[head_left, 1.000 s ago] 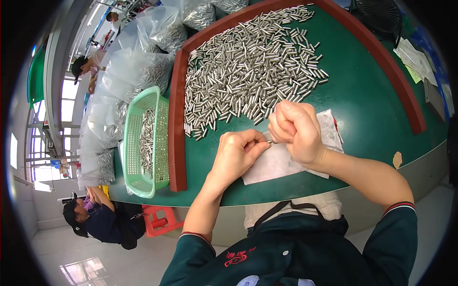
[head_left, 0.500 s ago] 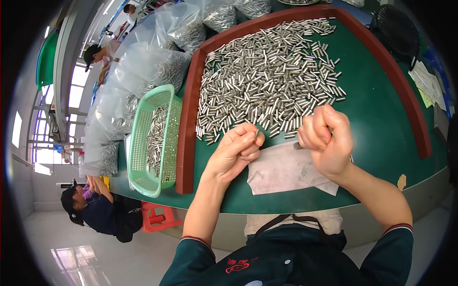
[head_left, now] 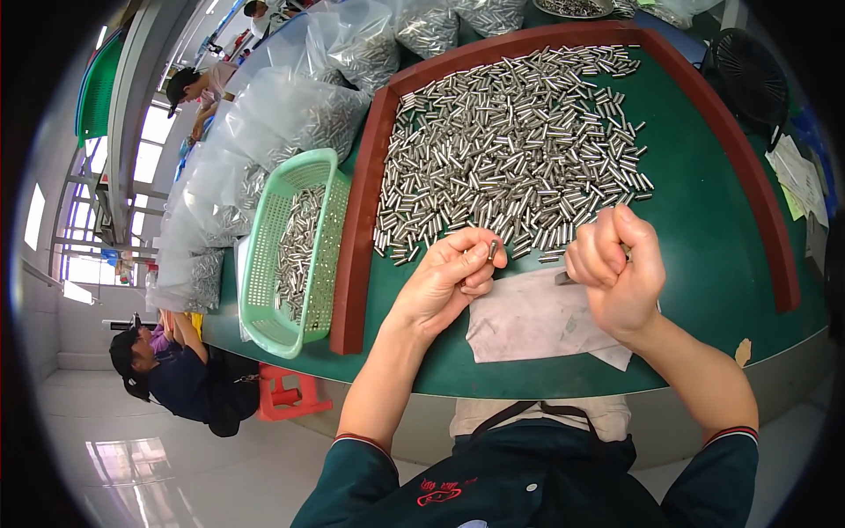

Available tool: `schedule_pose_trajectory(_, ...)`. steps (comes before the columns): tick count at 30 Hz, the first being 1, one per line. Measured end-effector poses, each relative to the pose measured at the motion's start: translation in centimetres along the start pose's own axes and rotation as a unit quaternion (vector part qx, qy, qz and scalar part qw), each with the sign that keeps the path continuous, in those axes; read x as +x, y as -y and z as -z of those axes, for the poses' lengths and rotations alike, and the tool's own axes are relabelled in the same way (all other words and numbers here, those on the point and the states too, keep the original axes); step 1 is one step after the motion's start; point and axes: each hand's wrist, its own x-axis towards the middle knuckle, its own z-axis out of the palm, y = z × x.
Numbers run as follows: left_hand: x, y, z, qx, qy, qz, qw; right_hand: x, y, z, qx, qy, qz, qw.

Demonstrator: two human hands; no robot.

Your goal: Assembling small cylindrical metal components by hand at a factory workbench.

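My left hand (head_left: 453, 277) pinches a short metal pin (head_left: 493, 250) between thumb and forefinger, its other fingers curled in. Beside it on the right, my right hand (head_left: 618, 273) is closed in a fist, thumb uppermost. A dark grey end (head_left: 563, 278) shows at the fist's left side; the fingers hide what it belongs to. Both hands are over the near edge of a wide spread of short, shiny metal pins (head_left: 519, 150). Under and between them lies a stained, pale pinkish-grey cloth (head_left: 528, 321).
Dark red wooden strips (head_left: 356, 229) border the pins on the green tabletop (head_left: 695, 211). Left of them stands a light green plastic basket (head_left: 295, 339) holding more pins. Clear bags (head_left: 304, 110) of metal parts line the far left. A black fan (head_left: 748, 75) stands far right. Other people sit leftward.
The whole view has shifted slightly, so the table and pins appear further right and lower. Both hands keep nearly the same grips, the left still pinching a pin.
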Motion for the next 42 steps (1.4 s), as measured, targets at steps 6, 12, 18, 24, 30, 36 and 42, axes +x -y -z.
schedule_pose_trajectory(6,0.2,0.0,-0.9,0.023,-0.019,-0.049,0.998,0.3,0.5,0.1,0.015,-0.003,0.025,1.000)
schedule_pose_trajectory(12,0.8,1.6,-3.0,0.541,-0.139,-0.174,0.811,0.5,1.0,0.1,0.011,-0.022,0.038,0.999)
schedule_pose_trajectory(18,1.7,3.0,-3.5,0.654,-0.110,-0.280,0.694,0.5,0.9,-0.1,0.010,-0.025,0.033,0.999)
schedule_pose_trajectory(24,1.2,2.1,-4.2,0.652,-0.104,-0.257,0.705,0.3,0.9,-0.2,0.002,-0.022,0.038,0.999)
schedule_pose_trajectory(30,-0.9,1.6,-4.0,0.668,-0.083,-0.138,0.727,0.3,0.1,0.2,-0.038,0.005,0.028,0.999)
schedule_pose_trajectory(36,-1.0,1.9,-4.0,0.673,-0.073,-0.141,0.722,-0.5,-0.5,-0.3,-0.040,0.020,-0.004,0.999)
schedule_pose_trajectory(42,-0.8,1.9,-4.2,0.658,-0.071,-0.154,0.734,-0.6,-0.9,-0.1,-0.045,0.015,-0.028,0.998)
